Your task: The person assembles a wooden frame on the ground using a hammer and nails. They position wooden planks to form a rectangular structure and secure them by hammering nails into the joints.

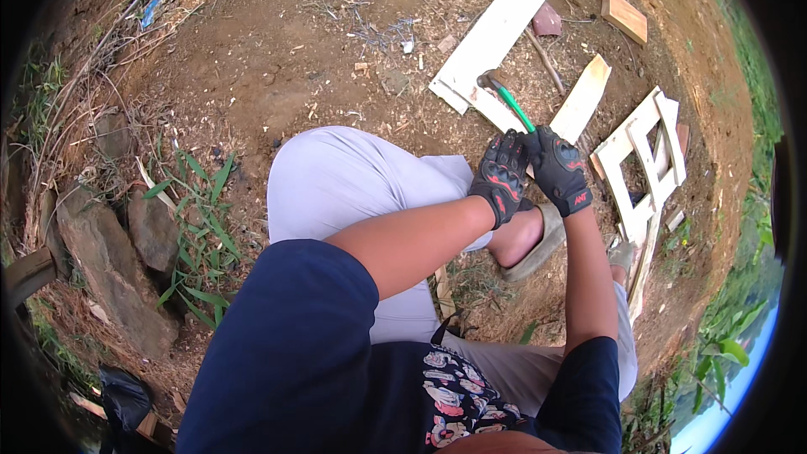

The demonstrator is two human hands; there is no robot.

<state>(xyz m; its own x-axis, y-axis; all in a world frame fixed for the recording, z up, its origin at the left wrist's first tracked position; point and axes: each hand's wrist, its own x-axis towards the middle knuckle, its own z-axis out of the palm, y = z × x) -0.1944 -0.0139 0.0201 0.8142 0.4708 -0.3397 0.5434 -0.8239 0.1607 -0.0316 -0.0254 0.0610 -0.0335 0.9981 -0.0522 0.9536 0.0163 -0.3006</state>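
Note:
I sit over bare dirt, and both hands wear black gloves with red marks. My right hand [561, 170] grips the green handle of a hammer [506, 97], whose dark head rests against a long white board [492, 38] lying on the ground. My left hand [502, 176] is right beside the right one, fingers curled near the handle's end; whether it holds the handle I cannot tell. My sandalled foot [531, 240] is planted just below both hands.
A pale plank [582, 99] lies right of the hammer, and a white wooden frame [643, 151] beyond it. A small wood block [625, 15] and a reddish stone [547, 21] lie farther off. Rocks [109, 256] and grass [197, 227] stand at the left.

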